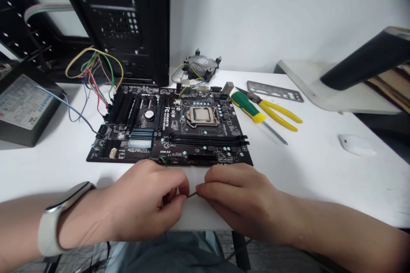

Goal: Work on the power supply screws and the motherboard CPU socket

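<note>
Just in front of the black motherboard [173, 153], my left hand [150, 200] pinches a thin dark green wire [192, 195] between thumb and forefinger. My right hand [240, 200] grips the same wire a short way to the right, its fingertips pressed together. Only a short piece of wire shows between the hands. A bit of green wire also shows at the board's front edge above my left hand. The board lies flat, with a bare processor [202, 115] in its socket. Coloured wires [96, 72] run into its left side.
A black computer case [128, 21] stands behind, with a power supply [28, 106] at left. The CPU cooler [201, 65] sits behind the board. To the right lie a screwdriver [248, 106], yellow-handled pliers [277, 113], a metal I/O plate [275, 90], a white mouse [357, 144] and a monitor stand [361, 64].
</note>
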Available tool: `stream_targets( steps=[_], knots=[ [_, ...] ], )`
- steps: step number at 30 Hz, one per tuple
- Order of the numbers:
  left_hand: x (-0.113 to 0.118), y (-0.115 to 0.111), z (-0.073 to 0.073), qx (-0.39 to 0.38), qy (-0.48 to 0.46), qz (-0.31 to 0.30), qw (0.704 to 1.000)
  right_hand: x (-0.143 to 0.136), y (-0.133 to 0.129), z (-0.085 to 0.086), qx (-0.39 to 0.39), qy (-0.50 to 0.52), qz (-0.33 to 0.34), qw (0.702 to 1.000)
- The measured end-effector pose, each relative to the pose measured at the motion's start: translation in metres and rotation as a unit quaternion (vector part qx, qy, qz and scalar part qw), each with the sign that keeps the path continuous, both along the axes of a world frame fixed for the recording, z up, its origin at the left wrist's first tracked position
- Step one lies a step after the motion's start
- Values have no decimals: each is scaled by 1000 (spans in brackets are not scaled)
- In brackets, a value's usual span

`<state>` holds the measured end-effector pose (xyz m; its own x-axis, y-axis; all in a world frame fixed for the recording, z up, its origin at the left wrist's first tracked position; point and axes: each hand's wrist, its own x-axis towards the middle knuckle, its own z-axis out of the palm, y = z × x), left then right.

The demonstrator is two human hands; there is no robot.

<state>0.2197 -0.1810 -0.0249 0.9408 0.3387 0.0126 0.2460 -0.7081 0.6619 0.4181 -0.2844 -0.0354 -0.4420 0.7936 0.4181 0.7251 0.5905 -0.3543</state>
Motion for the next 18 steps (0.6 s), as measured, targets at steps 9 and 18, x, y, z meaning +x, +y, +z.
stream_targets(
  steps=[9, 18],
  knots=[
    [1, 4, -2, 68, 1, -69, 995, 1, 1, 1, -21, -1, 6, 1000],
    [-3, 1, 0, 51, 23, -26, 998, 1, 1, 2, -13, 5, -12, 1000]
  ],
)
